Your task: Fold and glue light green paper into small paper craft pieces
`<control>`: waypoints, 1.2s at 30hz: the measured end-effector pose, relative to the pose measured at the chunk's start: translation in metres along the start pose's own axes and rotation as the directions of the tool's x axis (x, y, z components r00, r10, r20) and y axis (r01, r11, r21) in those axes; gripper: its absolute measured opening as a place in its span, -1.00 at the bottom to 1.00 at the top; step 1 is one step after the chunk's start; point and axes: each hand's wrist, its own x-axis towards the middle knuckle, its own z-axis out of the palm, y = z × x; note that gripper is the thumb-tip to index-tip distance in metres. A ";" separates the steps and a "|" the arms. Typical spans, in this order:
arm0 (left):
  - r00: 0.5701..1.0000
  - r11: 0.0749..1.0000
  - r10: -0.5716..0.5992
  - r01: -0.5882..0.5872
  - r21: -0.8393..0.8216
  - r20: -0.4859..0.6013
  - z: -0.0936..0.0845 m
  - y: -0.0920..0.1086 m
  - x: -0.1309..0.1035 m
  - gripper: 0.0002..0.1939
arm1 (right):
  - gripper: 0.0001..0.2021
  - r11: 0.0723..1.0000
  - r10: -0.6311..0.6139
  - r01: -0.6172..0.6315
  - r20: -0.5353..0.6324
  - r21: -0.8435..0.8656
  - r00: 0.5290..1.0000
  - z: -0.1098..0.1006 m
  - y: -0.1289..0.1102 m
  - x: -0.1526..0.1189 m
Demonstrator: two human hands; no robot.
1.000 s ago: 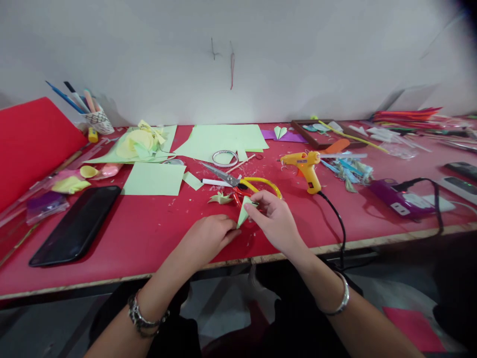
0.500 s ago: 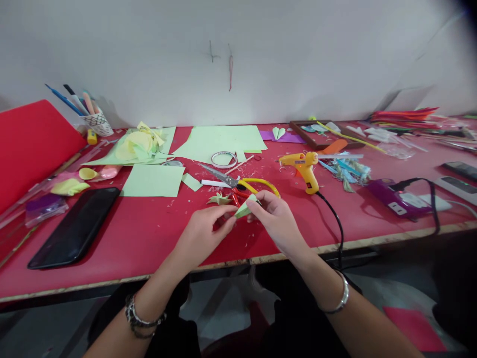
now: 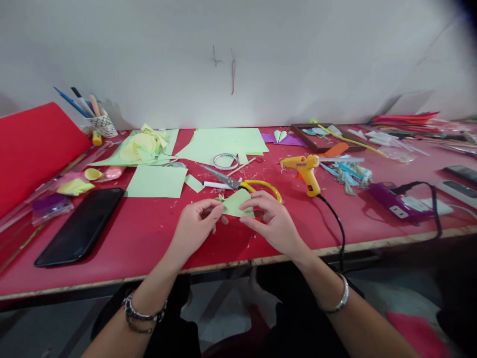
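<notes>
A small piece of light green paper (image 3: 235,203) is held up above the near part of the table, its broad face turned toward me. The thumb and fingers of my left hand (image 3: 199,221) pinch its left end. On its right side my right hand (image 3: 272,219) grips it, fingers across the front and thumb at the lower edge. Just behind lie scissors (image 3: 257,186) with yellow handles, blades pointing to the back left, their near part hidden by the paper and my right hand. A white stick-like piece (image 3: 216,185) rests by the blades.
Beyond my hands are a tape roll (image 3: 225,168) and green paper sheets (image 3: 156,181). A yellow glue gun (image 3: 309,174) stands to the right, its black cord (image 3: 337,221) hanging over the table edge. A black phone (image 3: 80,226) lies at left; a purple power strip (image 3: 397,204) sits at right.
The green paper has gone from narrow and folded to a wider, opened face. My hands have moved a little apart, the left one to the left. The view has shifted slightly.
</notes>
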 end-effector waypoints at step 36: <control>0.963 0.931 0.251 -0.214 0.296 -0.093 -0.005 -0.001 -0.002 -0.78 | -0.86 0.688 -0.206 -0.314 -0.592 -0.654 0.779 -0.098 0.052 0.014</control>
